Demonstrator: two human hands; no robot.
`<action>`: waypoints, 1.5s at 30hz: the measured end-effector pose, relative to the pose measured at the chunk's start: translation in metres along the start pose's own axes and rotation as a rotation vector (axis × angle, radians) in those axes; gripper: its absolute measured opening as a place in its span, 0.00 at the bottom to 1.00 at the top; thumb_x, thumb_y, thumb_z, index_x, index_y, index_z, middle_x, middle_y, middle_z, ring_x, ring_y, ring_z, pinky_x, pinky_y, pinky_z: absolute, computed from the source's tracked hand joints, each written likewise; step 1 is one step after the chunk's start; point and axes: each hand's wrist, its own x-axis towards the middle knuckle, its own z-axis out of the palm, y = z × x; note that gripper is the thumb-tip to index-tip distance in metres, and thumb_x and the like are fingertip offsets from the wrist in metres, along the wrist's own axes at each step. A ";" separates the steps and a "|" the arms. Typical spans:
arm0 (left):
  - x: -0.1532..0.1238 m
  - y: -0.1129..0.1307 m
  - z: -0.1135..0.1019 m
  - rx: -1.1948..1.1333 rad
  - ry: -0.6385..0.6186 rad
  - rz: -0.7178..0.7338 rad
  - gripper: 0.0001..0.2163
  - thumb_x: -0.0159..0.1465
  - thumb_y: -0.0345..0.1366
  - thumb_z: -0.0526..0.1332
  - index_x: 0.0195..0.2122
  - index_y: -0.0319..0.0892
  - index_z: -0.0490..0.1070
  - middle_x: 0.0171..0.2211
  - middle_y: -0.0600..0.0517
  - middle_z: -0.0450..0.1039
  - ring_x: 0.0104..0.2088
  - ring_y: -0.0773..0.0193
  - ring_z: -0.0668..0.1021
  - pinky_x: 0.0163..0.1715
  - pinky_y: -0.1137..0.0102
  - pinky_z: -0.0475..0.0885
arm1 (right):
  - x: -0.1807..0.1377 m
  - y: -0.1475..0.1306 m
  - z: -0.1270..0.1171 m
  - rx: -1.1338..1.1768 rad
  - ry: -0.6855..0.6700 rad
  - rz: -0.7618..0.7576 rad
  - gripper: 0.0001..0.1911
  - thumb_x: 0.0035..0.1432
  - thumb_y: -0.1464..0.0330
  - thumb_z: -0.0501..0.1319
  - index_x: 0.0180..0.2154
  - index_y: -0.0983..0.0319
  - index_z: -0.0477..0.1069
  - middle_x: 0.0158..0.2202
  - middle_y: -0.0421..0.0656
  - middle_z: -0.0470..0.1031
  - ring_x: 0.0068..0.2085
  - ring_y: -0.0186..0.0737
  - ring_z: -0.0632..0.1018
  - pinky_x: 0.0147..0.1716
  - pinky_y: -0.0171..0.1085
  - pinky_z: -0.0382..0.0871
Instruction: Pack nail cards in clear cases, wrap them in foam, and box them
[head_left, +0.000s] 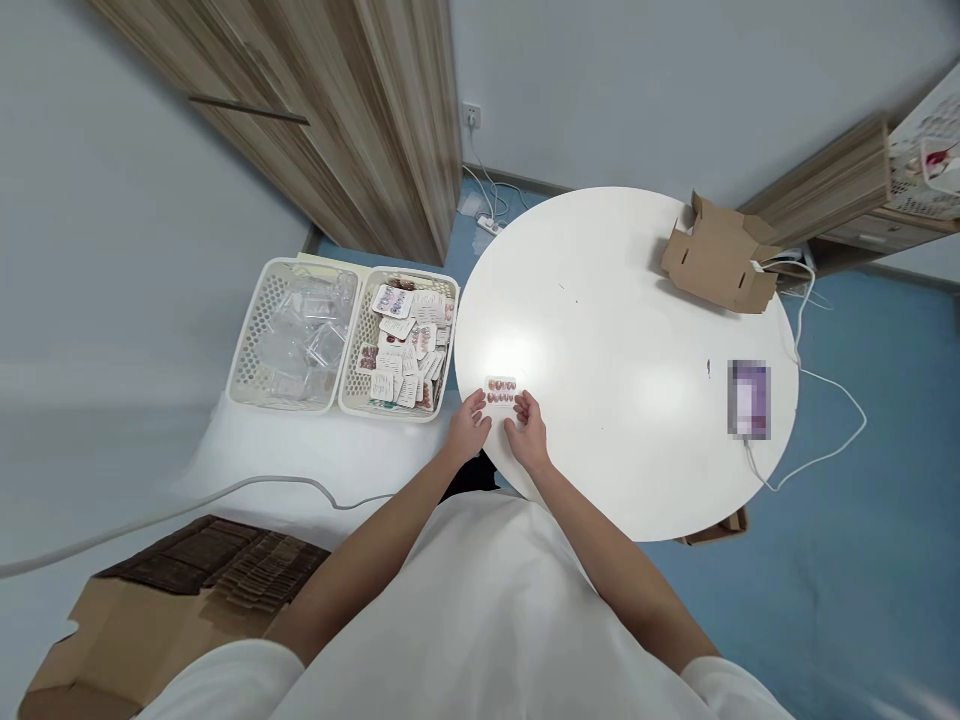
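A small clear-and-white set of press-on nails, with two rows of reddish-brown nails, is at the near left edge of the round white table. My left hand grips its left side with curved fingers. On the opposite side, the fingers of my right hand touch the right edge. Whether the set rests on the tabletop or is slightly raised, I cannot tell.
Left of the table stand a white basket of nail cards and another white basket of clear plastic cases. A cardboard box, a blurred purple device and a white cable are at right. Folded cardboard lies lower left.
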 end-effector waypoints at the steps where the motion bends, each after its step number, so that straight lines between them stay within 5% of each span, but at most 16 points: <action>1: 0.003 0.001 -0.001 0.003 -0.002 0.010 0.26 0.55 0.26 0.56 0.56 0.40 0.56 0.55 0.43 0.59 0.53 0.61 0.67 0.53 0.62 0.63 | 0.002 -0.001 0.001 -0.001 0.000 -0.009 0.33 0.48 0.68 0.56 0.56 0.59 0.50 0.55 0.48 0.61 0.52 0.42 0.67 0.51 0.45 0.60; 16: 0.008 0.003 0.001 -0.016 0.071 0.058 0.26 0.54 0.27 0.56 0.56 0.43 0.56 0.55 0.45 0.59 0.52 0.60 0.67 0.50 0.62 0.65 | 0.010 -0.003 -0.004 -0.068 -0.043 -0.066 0.34 0.46 0.68 0.57 0.56 0.58 0.50 0.54 0.48 0.61 0.49 0.41 0.67 0.47 0.44 0.63; 27: -0.056 -0.002 -0.021 -0.042 0.337 0.058 0.18 0.53 0.33 0.60 0.47 0.43 0.66 0.48 0.46 0.67 0.47 0.59 0.71 0.45 0.63 0.69 | -0.003 -0.020 -0.034 -0.036 -0.092 -0.152 0.25 0.50 0.67 0.53 0.52 0.59 0.55 0.50 0.48 0.63 0.38 0.35 0.71 0.40 0.40 0.67; 31: -0.087 -0.002 -0.045 -0.047 0.466 0.066 0.18 0.54 0.34 0.59 0.46 0.43 0.66 0.47 0.46 0.68 0.44 0.61 0.72 0.42 0.64 0.70 | -0.001 -0.026 -0.032 -0.009 -0.229 -0.171 0.21 0.51 0.64 0.54 0.48 0.61 0.60 0.40 0.46 0.69 0.30 0.34 0.71 0.36 0.40 0.68; 38: -0.111 0.004 -0.120 -0.037 0.733 0.068 0.20 0.53 0.36 0.59 0.47 0.39 0.64 0.44 0.42 0.70 0.39 0.62 0.75 0.41 0.63 0.69 | 0.017 -0.059 0.015 0.001 -0.457 -0.189 0.18 0.49 0.62 0.57 0.42 0.63 0.65 0.29 0.41 0.72 0.27 0.35 0.72 0.32 0.40 0.68; 45: -0.082 0.007 -0.180 -0.132 0.743 0.018 0.18 0.53 0.36 0.61 0.46 0.40 0.66 0.47 0.42 0.69 0.42 0.61 0.74 0.45 0.63 0.67 | 0.040 -0.112 0.114 -0.191 -0.686 -0.242 0.15 0.46 0.65 0.58 0.39 0.61 0.68 0.30 0.40 0.75 0.30 0.37 0.75 0.34 0.40 0.69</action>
